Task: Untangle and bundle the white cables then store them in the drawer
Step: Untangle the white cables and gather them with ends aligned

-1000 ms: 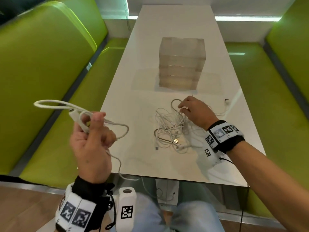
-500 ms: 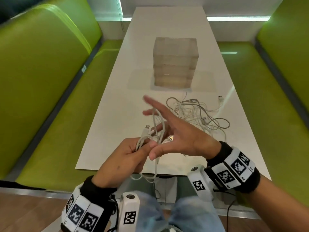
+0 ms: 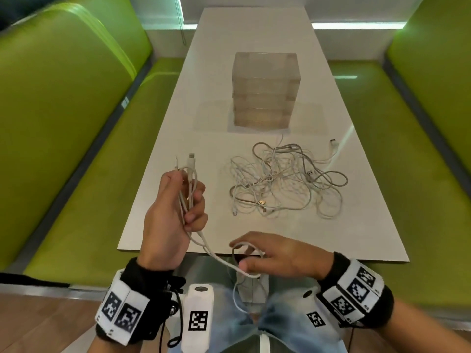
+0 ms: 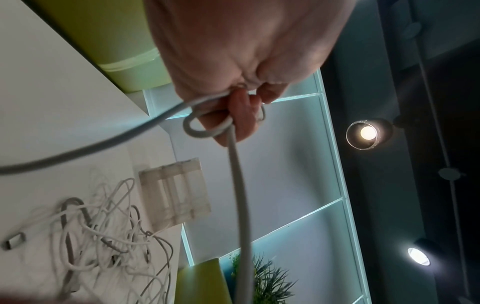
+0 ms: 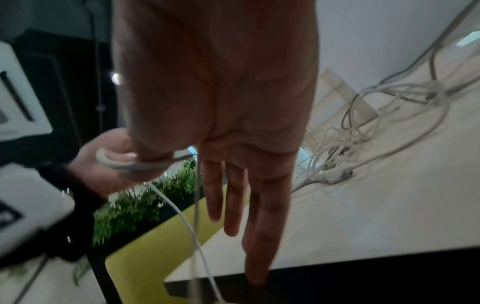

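The left hand [image 3: 175, 215] had lifted clear of the right, gripping the folded loops of one thin white cable [image 3: 190, 189] above the near-left edge of the long white counter [image 3: 163, 149]. The right hand [image 3: 270, 256], which a moment earlier sat against the left with fingers spread, now pinched the trailing end lower down; winding looked underway. The tangled heap of white cables [image 3: 285, 179] lay untouched, the translucent plastic drawer stack [image 3: 265, 90] beyond, open counter between.
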`<state>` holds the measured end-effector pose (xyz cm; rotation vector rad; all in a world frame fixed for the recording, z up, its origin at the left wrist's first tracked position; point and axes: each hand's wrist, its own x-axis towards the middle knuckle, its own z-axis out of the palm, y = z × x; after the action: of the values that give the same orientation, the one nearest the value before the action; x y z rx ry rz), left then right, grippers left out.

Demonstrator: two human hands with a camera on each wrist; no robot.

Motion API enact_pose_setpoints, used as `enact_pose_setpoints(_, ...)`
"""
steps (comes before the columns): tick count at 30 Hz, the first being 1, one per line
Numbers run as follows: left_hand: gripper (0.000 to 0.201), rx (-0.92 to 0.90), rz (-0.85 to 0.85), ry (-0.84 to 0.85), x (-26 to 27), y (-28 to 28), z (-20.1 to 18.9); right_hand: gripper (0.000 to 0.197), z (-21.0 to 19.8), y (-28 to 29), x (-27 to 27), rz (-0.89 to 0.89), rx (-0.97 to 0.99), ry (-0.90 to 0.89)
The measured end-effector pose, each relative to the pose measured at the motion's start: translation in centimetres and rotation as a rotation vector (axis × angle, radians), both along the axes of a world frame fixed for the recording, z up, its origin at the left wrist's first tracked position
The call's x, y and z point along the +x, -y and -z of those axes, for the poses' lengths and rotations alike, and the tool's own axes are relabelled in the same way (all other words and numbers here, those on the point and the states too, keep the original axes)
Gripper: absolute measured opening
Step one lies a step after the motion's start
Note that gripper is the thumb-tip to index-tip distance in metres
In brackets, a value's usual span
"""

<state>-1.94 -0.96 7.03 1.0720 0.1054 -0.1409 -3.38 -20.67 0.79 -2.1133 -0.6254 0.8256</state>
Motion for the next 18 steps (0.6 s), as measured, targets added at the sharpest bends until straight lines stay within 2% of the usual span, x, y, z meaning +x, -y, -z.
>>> enact_pose_setpoints(2, 0.022, 0.016, 0.006, -0.017, -0.1, 0.2, 0.1, 0.055, 0.0, 0.3, -0.1, -0.067, -0.140, 0.043)
enact_pose_setpoints(4, 0.023, 0.030, 0.023, -0.036, -0.2, 0.5, 0.3, 0.065, 0.1, 0.8, 0.0, -0.014, -0.286, 0.122)
enact_pose_setpoints(6, 0.023, 0.045, 0.040, -0.048, -0.3, 0.9, 0.5, 0.070, 0.5, 1.4, 0.4, 0.079, -0.475, 0.310)
enact_pose_setpoints(7, 0.023, 0.058, 0.049, -0.048, -0.3, 1.1, 0.6, 0.067, 0.6, 1.6, 0.6, 0.161, -0.498, 0.422)
enact_pose_setpoints(8, 0.023, 0.071, 0.060, -0.045, -0.3, 1.3, 0.7, 0.060, 0.6, 1.8, 0.9, 0.250, -0.442, 0.528)
enact_pose_setpoints(10, 0.022, 0.097, 0.093, -0.037, -0.3, 1.7, 1.0, 0.047, 0.0, 2.0, 1.4, 0.420, -0.120, 0.601)
enact_pose_setpoints(12, 0.021, 0.126, 0.139, -0.033, -0.3, 2.1, 1.3, 0.050, -1.6, 1.6, 1.7, 0.492, 0.262, 0.410)
enact_pose_setpoints(14, 0.019, 0.183, 0.183, -0.017, -0.4, 2.5, 1.6, 0.054, -3.6, 0.7, 1.9, 0.474, 0.522, 0.162)
enact_pose_setpoints(16, 0.018, 0.233, 0.218, 0.012, -0.6, 2.9, 1.9, 0.048, -4.4, -0.2, 2.2, 0.499, 0.642, 0.087)
enact_pose_setpoints(18, 0.018, 0.243, 0.232, 0.029, -0.7, 3.1, 2.1, 0.039, -4.7, -0.7, 2.5, 0.593, 0.666, 0.136)
